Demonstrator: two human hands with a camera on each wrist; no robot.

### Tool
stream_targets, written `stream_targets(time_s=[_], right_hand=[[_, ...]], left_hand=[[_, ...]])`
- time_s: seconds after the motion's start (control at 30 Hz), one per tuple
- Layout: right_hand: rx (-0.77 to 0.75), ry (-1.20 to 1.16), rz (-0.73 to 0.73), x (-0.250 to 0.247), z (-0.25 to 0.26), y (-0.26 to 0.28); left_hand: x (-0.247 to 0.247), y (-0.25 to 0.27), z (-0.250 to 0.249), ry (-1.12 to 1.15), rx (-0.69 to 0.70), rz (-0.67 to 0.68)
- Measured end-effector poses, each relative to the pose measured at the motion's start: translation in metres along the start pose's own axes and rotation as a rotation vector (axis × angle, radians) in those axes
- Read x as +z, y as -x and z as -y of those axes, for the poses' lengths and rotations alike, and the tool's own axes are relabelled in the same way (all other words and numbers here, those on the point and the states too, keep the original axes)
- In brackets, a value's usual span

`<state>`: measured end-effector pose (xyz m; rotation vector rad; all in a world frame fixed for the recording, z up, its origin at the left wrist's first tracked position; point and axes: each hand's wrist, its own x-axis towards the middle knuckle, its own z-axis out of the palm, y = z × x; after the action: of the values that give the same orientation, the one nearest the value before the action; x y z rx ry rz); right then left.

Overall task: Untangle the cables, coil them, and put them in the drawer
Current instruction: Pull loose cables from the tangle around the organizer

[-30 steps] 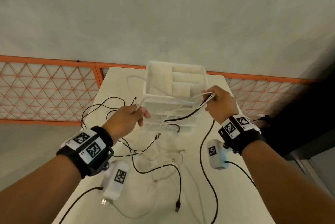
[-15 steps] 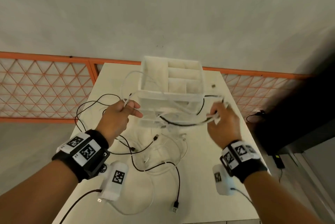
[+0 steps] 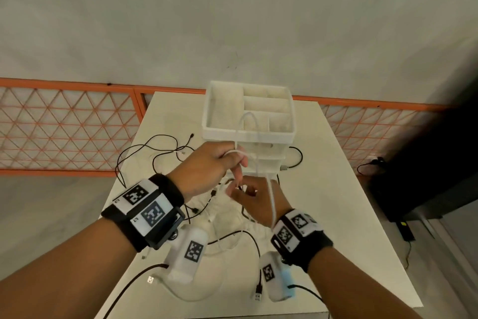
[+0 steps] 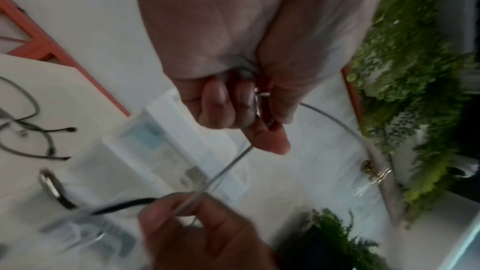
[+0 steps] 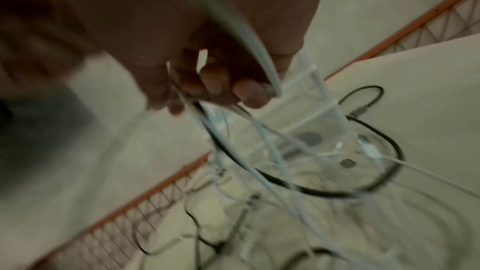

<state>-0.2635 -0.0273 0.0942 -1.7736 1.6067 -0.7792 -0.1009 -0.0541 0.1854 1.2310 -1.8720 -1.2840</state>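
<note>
My left hand (image 3: 234, 163) is raised in front of the white drawer unit (image 3: 266, 157) and grips a white cable (image 3: 270, 189). In the left wrist view its fingers (image 4: 233, 108) curl round the cable near a metal plug (image 4: 261, 95). My right hand (image 3: 248, 196) is just below and nearer to me. It pinches the same white cable (image 4: 221, 171), and a black strand (image 5: 233, 155) runs through its fingers (image 5: 218, 83) too. A white loop (image 3: 248, 118) rises in front of the unit's top tray (image 3: 248, 135). More tangled black cables (image 3: 144, 148) and white cables (image 3: 232, 238) lie on the table.
The white table (image 3: 336, 189) stands against an orange lattice railing (image 3: 64, 127). A black USB plug (image 3: 258, 296) and a white USB plug (image 3: 150, 280) lie near the front edge. A dark cabinet (image 3: 426, 163) stands on the right, with a black lead (image 3: 367, 165) on the floor.
My hands, held wide apart before, have come together. The right hand moved left and toward me, under the left hand, and the white cable now hangs in a loop between them.
</note>
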Motion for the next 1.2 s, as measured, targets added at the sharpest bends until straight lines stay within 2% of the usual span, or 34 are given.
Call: stream_targets(time_s=[0.07, 0.13, 0.2, 0.27, 0.3, 0.37, 0.47, 0.53, 0.57, 0.63, 0.7, 0.73, 0.83, 0.93, 1.03, 1.1, 1.2], right_hand=[[0.057, 0.060, -0.035, 0.015, -0.015, -0.004], [0.169, 0.056, 0.027, 0.023, -0.028, -0.007], [0.302, -0.131, 0.109, 0.026, -0.041, -0.009], [0.422, -0.381, 0.113, 0.023, -0.051, -0.010], [0.473, -0.445, 0.090, 0.020, -0.055, -0.009], [0.517, -0.426, 0.063, 0.011, -0.063, -0.008], [0.437, -0.337, -0.005, -0.010, -0.063, -0.010], [0.322, -0.153, -0.071, -0.029, -0.050, -0.012], [0.252, -0.078, -0.100, -0.037, -0.039, -0.012], [0.059, -0.093, -0.129, -0.045, -0.009, -0.010], [-0.114, -0.125, -0.085, -0.040, 0.021, -0.009], [-0.142, -0.076, -0.056, -0.032, 0.030, -0.010], [-0.089, 0.041, 0.004, -0.007, 0.031, -0.013], [0.093, 0.147, 0.114, -0.001, 0.008, -0.015], [0.187, 0.230, 0.176, -0.004, -0.006, -0.015], [0.214, 0.261, 0.122, -0.013, -0.007, -0.016], [0.191, 0.181, 0.006, -0.046, 0.000, -0.018]], left_hand=[[-0.004, 0.000, -0.010, 0.027, 0.040, -0.050], [-0.009, 0.001, -0.012, 0.062, 0.050, -0.122], [-0.014, 0.004, -0.009, 0.075, 0.051, -0.147], [-0.020, 0.007, -0.006, 0.092, 0.064, -0.157], [-0.024, 0.008, -0.004, 0.099, 0.073, -0.172], [-0.033, 0.007, 0.002, 0.075, 0.082, -0.229], [-0.041, 0.006, 0.012, -0.066, 0.033, -0.313], [-0.041, 0.007, 0.014, -0.071, -0.006, -0.301], [-0.040, 0.007, 0.011, -0.035, -0.021, -0.270], [-0.033, 0.007, 0.002, 0.016, -0.028, -0.179], [-0.024, 0.005, -0.012, 0.009, 0.008, -0.089], [-0.019, 0.005, -0.019, 0.006, 0.046, -0.067], [-0.016, 0.002, -0.041, 0.082, 0.141, -0.109], [-0.023, 0.002, -0.056, 0.164, 0.211, -0.190], [-0.022, 0.006, -0.059, 0.108, 0.221, -0.163], [-0.024, 0.007, -0.053, 0.112, 0.171, -0.192], [-0.038, 0.003, -0.041, 0.138, 0.104, -0.286]])
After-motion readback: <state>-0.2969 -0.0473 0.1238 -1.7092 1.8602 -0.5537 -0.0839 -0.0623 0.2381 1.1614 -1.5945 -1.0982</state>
